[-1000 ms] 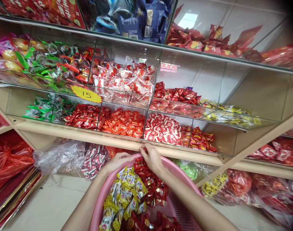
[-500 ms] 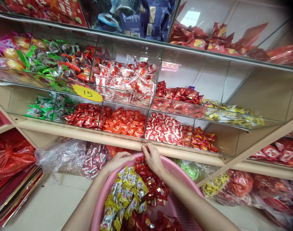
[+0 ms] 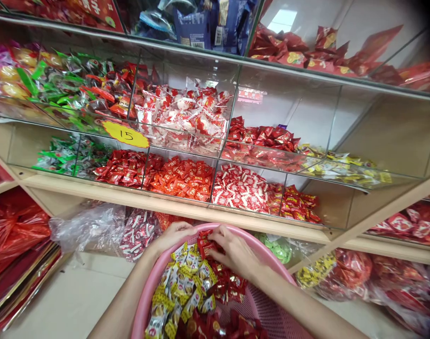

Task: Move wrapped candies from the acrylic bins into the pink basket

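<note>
A pink plastic basket (image 3: 144,287) stands in front of me, below the shelf. My left hand (image 3: 175,234) is closed over its far left rim. My right hand (image 3: 234,252) is inside the far side of the basket, its fingers and thumb curled around red-wrapped candies (image 3: 205,244). More red candies (image 3: 232,285) lie under that hand. Yellow-and-white wrapped candies (image 3: 186,278) fill the left part of the basket. Dark red packets (image 3: 222,325) lie at the near side.
Clear bins on a wooden shelf (image 3: 158,205) hold red candies (image 3: 239,188), orange-red candies (image 3: 182,179) and green-wrapped ones (image 3: 59,153). A yellow price tag (image 3: 125,134) reads 15. Under the shelf are plastic bags (image 3: 91,228) and a red bag (image 3: 17,226).
My right hand has moved from the shelf's front edge down into the basket, onto the red candies. My left hand stays on the rim. The view has shifted slightly.
</note>
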Demonstrator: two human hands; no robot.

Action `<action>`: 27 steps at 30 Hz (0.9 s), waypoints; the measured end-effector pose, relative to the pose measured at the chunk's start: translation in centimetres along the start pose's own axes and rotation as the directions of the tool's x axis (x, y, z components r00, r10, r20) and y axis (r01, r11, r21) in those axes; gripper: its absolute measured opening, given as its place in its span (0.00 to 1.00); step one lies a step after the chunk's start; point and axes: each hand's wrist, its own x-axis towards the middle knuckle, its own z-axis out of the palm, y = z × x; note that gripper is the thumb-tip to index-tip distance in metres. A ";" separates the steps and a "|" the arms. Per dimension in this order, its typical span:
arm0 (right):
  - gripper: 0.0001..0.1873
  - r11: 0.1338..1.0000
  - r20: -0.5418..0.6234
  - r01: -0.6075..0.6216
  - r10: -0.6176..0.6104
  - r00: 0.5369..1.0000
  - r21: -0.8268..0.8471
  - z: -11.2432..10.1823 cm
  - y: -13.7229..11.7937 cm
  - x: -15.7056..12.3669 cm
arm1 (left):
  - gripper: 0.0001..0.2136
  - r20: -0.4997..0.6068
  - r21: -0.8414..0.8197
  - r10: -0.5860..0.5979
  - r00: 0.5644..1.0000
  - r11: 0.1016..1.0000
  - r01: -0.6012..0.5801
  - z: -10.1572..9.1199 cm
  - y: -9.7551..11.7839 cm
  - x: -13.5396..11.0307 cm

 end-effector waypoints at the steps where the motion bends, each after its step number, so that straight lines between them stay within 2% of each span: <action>1: 0.13 0.998 0.042 0.012 -0.010 0.999 -0.061 0.2 -0.2 -0.2 | 0.19 0.001 -0.009 -0.003 1.000 1.000 0.003 0.0 0.0 0.0; 6: 0.11 0.972 0.138 0.011 0.022 0.990 -0.237 0.8 -0.7 0.0 | 0.18 0.005 0.002 0.010 1.000 1.000 -0.010 0.0 0.1 0.0; 11: 0.09 0.948 0.155 0.019 0.032 0.987 -0.317 0.7 -1.0 0.6 | 0.18 0.001 0.019 0.020 1.000 1.000 -0.020 -0.1 0.0 0.0; 16: 0.12 0.947 0.165 -0.012 0.068 0.984 -0.320 0.7 -1.1 0.8 | 0.18 0.015 0.015 0.036 0.999 0.999 -0.036 0.0 -0.3 0.2; 20: 0.06 0.941 0.186 0.071 -0.008 0.982 -0.332 0.7 -1.3 0.9 | 0.18 0.004 0.014 0.036 0.999 0.999 -0.036 0.0 -0.3 0.2; 23: 0.06 0.936 0.196 0.097 -0.031 0.980 -0.338 1.0 -1.5 0.9 | 0.18 0.002 0.009 0.031 1.000 0.999 -0.031 -0.1 -0.2 0.2; 27: 0.05 0.968 0.211 0.070 -0.018 0.977 -0.241 1.0 -1.6 1.0 | 0.17 0.000 0.007 0.037 0.999 0.999 -0.037 0.0 -0.1 0.1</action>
